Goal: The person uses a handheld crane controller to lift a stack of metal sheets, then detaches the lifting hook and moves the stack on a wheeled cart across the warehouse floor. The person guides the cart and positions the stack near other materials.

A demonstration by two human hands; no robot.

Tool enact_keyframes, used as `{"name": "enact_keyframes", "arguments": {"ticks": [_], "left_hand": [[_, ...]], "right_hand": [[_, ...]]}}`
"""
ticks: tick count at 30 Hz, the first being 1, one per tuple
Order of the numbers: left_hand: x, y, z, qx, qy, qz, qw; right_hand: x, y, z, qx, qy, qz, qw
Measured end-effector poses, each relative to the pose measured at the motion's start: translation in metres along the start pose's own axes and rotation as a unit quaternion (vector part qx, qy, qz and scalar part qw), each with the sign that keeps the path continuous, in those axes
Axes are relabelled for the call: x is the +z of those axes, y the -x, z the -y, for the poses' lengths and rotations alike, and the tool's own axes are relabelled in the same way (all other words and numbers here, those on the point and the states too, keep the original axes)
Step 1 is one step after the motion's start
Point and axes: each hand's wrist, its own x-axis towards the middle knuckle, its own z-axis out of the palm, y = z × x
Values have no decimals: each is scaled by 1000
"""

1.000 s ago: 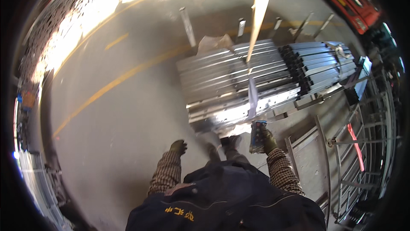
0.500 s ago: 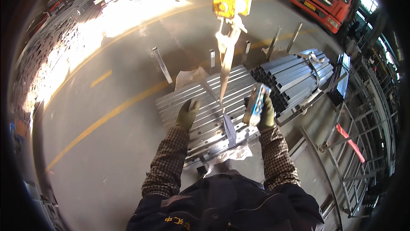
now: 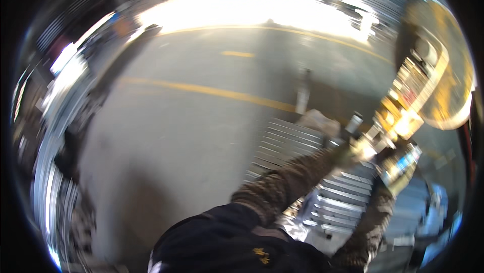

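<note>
The picture is smeared by motion. My right hand (image 3: 402, 181), in a pale glove, is closed around a boxy hand-held crane remote control (image 3: 398, 164). My left hand (image 3: 345, 156), gloved too, reaches forward to the lower end of the yellow crane hook block (image 3: 401, 114), by the hook and the top of the lifting sling (image 3: 364, 148). Its fingers are too blurred to read. Below both arms lies a stack of silvery metal tubes (image 3: 290, 139), partly hidden by my left sleeve.
A second bundle of bluish tubes (image 3: 416, 207) lies at the right. An upright metal post (image 3: 302, 96) stands behind the stack, beside pale wrapping (image 3: 319, 122). Yellow lines (image 3: 212, 90) cross the grey floor, and long metal stock (image 3: 48, 187) lines the left side.
My view has swung left, so the stack and hook block appear farther right. My left hand has gone from the tubes up to the hook. The remote control stays in my right hand.
</note>
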Motion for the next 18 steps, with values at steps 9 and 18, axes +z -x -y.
{"name": "enact_keyframes", "arguments": {"ticks": [9,18], "left_hand": [[-8,13,-78,-26,-81,9,996],[-35,-15,-58,-32,91,-79,992]], "right_hand": [[88,-41,2,71,25,322,944],[115,-28,-11,-221,282,-188,914]]}}
